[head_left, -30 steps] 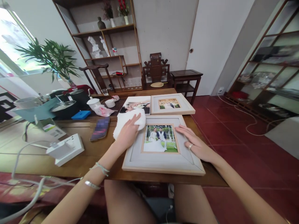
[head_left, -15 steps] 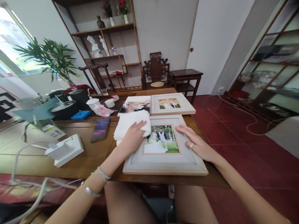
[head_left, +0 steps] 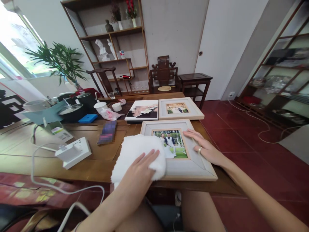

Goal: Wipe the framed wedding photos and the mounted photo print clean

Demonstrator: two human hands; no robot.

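A light wooden picture frame point(head_left: 183, 172) with a pale mat and a photo point(head_left: 177, 149) of two people lies flat at the table's front edge. My left hand point(head_left: 142, 169) grips a fluffy white cloth point(head_left: 131, 149) and presses it on the frame's left side. The cloth covers the frame's lower left corner and part of the photo. My right hand point(head_left: 205, 146), wearing a ring, rests with outstretched fingers on the frame's right side.
Behind lie a second frame point(head_left: 196, 111) and a photo panel point(head_left: 135, 112). To the left on the wooden table point(head_left: 106, 166) are a blurred purple item point(head_left: 107, 132), a white power strip point(head_left: 76, 154), a blue box point(head_left: 88, 118) and a teapot point(head_left: 100, 106). A white cable point(head_left: 72, 191) hangs at the front left.
My left hand has drawn the cloth toward me, from the frame's upper left to its lower left. The photo panel behind is now uncovered. My right hand stays on the frame.
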